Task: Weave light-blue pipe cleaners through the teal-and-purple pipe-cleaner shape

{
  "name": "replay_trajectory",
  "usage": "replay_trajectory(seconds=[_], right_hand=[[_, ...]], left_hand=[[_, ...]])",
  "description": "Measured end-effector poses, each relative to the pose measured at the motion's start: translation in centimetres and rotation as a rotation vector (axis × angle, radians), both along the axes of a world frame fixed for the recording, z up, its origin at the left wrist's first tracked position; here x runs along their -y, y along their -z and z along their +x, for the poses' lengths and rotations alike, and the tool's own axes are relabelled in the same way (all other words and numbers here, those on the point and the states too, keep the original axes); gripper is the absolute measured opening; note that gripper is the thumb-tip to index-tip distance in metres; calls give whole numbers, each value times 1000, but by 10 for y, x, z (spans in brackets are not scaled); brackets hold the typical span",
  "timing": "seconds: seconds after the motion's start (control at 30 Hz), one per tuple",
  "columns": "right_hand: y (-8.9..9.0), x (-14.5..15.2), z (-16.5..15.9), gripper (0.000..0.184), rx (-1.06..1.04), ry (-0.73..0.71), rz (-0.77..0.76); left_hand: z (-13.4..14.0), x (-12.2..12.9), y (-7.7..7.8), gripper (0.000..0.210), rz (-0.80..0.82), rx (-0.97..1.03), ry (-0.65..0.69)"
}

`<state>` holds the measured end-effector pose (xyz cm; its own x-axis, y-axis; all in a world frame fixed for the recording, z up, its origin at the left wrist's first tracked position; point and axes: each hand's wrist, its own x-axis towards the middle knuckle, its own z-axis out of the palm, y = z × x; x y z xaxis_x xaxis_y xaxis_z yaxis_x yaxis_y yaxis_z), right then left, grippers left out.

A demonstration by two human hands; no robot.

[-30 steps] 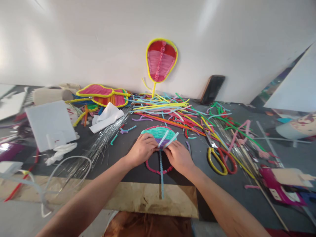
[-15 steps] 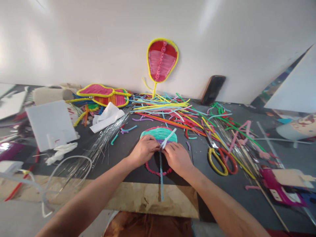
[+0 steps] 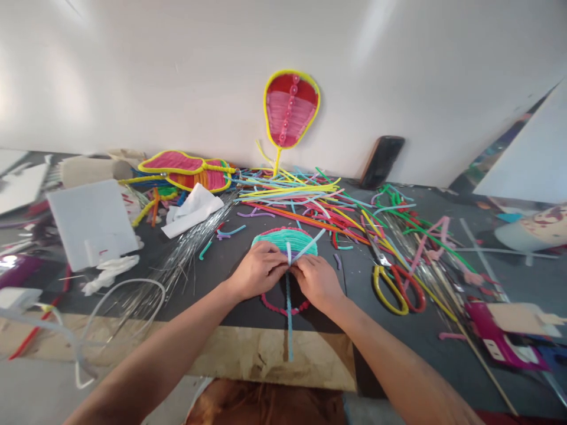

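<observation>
Pinching pale strip ends (image 3: 310, 243) at their base, over the round piece (image 3: 283, 237) near the worktop's (image 3: 359, 283) front edge, with left hand (image 3: 261, 268) and right hand (image 3: 319, 277). Bunched half a second ago, they now splay; I judge the twist unfinished.

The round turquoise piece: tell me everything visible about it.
The round piece looks like pipe cleaners: pink rim, turquoise and purple rows filling the far part, near part open, blue stem running past the near rim. It lies on the dark table. The left hand and right hand, pinching a pale strip, cover its middle.
</observation>
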<state>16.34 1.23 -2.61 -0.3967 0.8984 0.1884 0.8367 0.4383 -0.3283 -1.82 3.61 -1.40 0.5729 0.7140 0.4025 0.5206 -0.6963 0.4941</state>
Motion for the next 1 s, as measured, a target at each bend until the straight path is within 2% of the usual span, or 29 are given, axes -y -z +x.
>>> replay_trajectory(seconds=[0.2,0.27,0.4,0.5,0.73,1.0], right_hand=[[-7,1,1,14,-84,2,-45],[-10,1,2,11,-203,0,-93],[-15,2,5,13,-578,15,-232],[-15,1,6,14,-709,69,-271],[-18,-2,15,7,-607,74,-156],[-27,-5,32,13,-495,32,-200]], left_hand=[[2,0,0,17,50,-2,-50],[3,-1,1,19,43,7,-66],[3,-2,4,19,44,36,-76],[3,-2,3,19,42,30,-78],[4,-1,1,20,13,30,-200],[-2,-1,-2,13,-103,69,-236]])
